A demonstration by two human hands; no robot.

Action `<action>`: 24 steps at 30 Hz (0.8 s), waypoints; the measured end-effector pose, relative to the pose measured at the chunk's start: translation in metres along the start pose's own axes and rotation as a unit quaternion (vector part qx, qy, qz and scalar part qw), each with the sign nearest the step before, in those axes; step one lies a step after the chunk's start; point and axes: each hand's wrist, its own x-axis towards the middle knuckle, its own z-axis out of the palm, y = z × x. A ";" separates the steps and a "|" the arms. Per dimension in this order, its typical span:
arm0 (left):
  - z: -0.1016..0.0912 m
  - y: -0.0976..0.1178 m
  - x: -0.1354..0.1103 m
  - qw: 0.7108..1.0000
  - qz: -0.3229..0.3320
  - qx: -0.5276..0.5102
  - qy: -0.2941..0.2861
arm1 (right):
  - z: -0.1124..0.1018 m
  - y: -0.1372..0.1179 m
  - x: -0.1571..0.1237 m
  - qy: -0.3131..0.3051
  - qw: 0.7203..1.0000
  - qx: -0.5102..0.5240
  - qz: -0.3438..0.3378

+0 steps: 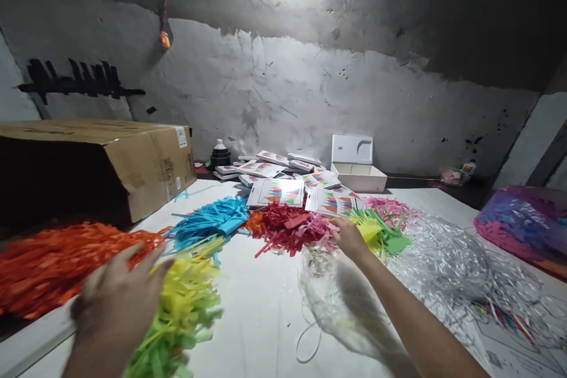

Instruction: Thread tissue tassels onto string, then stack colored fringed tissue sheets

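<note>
On the worktop [266,313], my left hand [117,295] lies spread against yellow-green paper strips [188,301]; my right hand [351,237] touches pink strips [316,229], grip unclear, over a clear plastic bag [341,307]. Cardboard box [150,159] at left.

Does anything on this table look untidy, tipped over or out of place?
The cardboard box seems to lie on its side at the left, its open end dark. The printed packets at the back form a loose, crooked heap. Silver shreds sprawl over the right of the table.
</note>
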 end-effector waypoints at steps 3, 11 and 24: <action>0.068 0.070 0.016 0.975 0.129 -0.096 -0.150 | 0.016 0.052 0.028 -0.015 0.997 -0.066 0.030; 0.251 0.227 0.035 0.880 0.277 -0.190 -0.335 | 0.038 0.090 0.051 0.000 0.992 -0.121 -0.038; 0.250 0.197 0.139 0.855 0.053 -0.424 -0.294 | 0.021 0.167 0.035 -0.082 0.984 -0.139 0.079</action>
